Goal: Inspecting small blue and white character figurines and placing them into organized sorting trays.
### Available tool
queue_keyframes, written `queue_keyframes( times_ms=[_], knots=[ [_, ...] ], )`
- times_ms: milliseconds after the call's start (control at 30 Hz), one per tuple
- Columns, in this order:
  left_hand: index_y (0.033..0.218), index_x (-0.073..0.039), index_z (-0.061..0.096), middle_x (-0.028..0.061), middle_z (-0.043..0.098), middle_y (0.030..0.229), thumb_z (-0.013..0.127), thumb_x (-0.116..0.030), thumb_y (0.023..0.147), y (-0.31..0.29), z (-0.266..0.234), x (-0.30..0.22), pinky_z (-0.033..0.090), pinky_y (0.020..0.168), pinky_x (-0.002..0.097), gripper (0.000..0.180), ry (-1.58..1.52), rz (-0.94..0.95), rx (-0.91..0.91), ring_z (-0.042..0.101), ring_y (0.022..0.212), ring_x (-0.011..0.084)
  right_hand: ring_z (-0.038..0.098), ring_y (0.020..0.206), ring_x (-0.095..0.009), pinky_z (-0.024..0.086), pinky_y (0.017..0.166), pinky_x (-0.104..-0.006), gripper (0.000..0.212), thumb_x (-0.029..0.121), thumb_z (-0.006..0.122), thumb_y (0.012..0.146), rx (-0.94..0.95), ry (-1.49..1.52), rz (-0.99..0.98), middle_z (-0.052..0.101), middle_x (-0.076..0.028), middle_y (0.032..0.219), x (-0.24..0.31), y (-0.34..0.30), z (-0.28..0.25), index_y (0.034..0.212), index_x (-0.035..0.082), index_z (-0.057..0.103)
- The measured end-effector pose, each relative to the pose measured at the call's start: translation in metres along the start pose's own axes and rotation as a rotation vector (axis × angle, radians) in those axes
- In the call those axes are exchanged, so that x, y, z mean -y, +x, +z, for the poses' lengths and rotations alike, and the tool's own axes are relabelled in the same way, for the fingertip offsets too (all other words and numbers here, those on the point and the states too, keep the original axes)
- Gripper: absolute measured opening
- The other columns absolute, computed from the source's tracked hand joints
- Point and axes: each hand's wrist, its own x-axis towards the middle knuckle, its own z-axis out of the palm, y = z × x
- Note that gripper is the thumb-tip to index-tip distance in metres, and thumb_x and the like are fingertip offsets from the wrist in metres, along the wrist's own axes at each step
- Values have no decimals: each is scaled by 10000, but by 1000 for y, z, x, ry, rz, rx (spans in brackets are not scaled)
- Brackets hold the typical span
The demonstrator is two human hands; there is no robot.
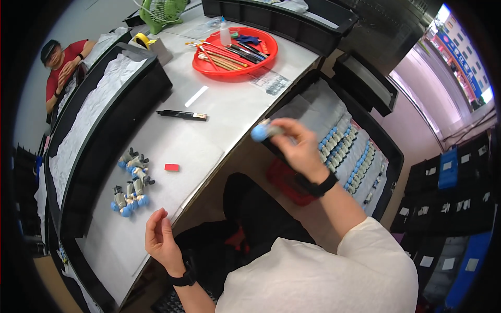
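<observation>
The left hand (160, 241) rests released, fingers loose, at the near edge of the pale worktop (209, 117). The right hand (295, 148) grasps a small blue-headed figurine (261, 132), lifted over the tray of matching figurines (344, 151) (smooth moulded pieces, grey bodies, in rows). This looks like a transfer step; setting it down calls for a gentle placement beside the cluster of figurines (131, 180). Farther off, a glossy red dish (201, 65) holds brushes.

Figurines (131, 182) lie on the table (229, 104); tray (235, 52) behind them, bin (344, 151) at right.
</observation>
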Motion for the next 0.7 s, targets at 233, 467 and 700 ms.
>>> queue_keyframes(
  times_ms=[233, 467, 700],
  knots=[
    [970, 34, 565, 77, 573, 977, 511, 61, 824, -4, 6, 0, 428, 806, 231, 158, 129, 34, -50, 545, 873, 128, 619, 763, -152, 474, 701, -254, 232, 50, 663, 688, -583, -386, 266, 647, -84, 827, -193, 18, -191, 905, -15, 611],
    [969, 35, 561, 78, 558, 990, 520, 79, 804, -6, -4, 0, 426, 811, 234, 175, 193, 69, -97, 545, 883, 135, 621, 782, -276, 474, 730, -351, 213, 149, 640, 670, -496, -902, 495, 644, -136, 828, -278, 2, -227, 850, 35, 631],
    [906, -16, 600, 70, 607, 899, 606, 28, 729, -2, 8, 5, 467, 737, 247, 182, 169, 4, -78, 579, 821, 133, 558, 909, -274, 416, 813, -366, 310, 230, 612, 755, -226, -898, 440, 606, -160, 946, -392, -39, -331, 963, 2, 593]
  ],
)
